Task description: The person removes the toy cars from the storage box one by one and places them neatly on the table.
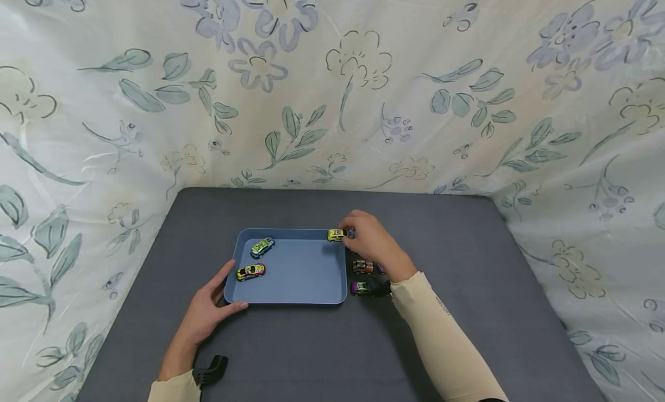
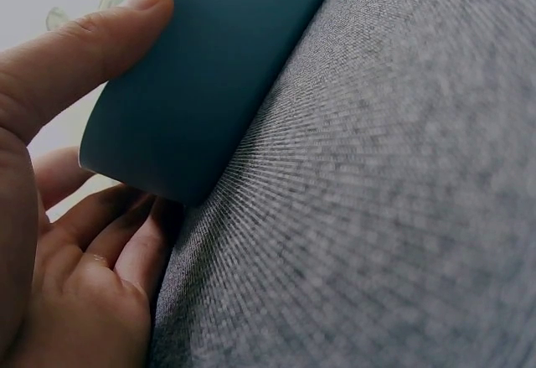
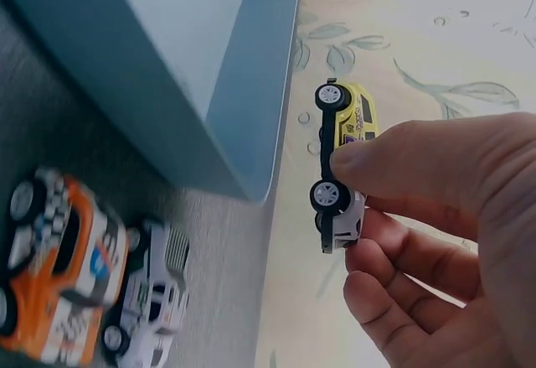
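My right hand [image 1: 370, 238] pinches a yellow-and-white toy car [image 3: 358, 116] between thumb and fingers, over the back right corner of a blue tray [image 1: 296, 269]. In the right wrist view its wheels face the tray's wall. My left hand [image 1: 202, 315] grips the tray's front left corner, thumb on the front wall and fingers along the left side. Inside the tray, toward the left, lie a green-and-yellow toy car [image 1: 262, 247] and, nearer the front, a yellow-and-red toy car [image 1: 250, 272].
Just right of the tray stand an orange toy car [image 1: 362, 267], a purple-and-green toy car [image 1: 359, 287] and a white toy car [image 3: 155, 301]; my right forearm partly covers this group. Grey cloth [image 1: 291, 350] covers the table. A flowered curtain [image 1: 312, 101] hangs behind and at both sides.
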{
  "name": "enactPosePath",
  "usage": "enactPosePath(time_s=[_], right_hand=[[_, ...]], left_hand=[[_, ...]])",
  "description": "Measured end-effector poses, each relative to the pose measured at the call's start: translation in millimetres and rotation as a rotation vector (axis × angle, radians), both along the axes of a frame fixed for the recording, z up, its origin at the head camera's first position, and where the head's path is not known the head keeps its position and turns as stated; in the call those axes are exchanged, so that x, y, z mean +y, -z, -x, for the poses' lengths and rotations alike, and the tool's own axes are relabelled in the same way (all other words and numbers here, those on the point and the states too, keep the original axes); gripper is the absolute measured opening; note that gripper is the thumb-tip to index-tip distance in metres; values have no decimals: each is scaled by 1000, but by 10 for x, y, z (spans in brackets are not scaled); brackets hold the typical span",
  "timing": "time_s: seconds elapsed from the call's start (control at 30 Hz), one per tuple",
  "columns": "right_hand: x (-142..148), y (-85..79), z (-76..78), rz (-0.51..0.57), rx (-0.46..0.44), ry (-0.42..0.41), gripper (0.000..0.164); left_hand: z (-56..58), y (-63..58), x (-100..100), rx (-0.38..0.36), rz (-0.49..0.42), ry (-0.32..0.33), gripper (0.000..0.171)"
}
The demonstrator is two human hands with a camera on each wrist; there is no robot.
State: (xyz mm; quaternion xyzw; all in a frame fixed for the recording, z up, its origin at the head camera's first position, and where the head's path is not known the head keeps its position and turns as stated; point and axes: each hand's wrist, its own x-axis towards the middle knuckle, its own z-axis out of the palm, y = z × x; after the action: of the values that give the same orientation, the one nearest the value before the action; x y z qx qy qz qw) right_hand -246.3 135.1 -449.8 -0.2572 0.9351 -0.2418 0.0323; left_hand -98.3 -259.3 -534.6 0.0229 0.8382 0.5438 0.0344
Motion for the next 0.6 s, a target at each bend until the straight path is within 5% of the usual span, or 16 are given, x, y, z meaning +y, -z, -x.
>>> enactPosePath(time_s=[0.6], right_hand=[[471, 31, -62, 22, 4, 112, 28]], left_hand=[[11, 44, -40, 3, -10, 7, 103]])
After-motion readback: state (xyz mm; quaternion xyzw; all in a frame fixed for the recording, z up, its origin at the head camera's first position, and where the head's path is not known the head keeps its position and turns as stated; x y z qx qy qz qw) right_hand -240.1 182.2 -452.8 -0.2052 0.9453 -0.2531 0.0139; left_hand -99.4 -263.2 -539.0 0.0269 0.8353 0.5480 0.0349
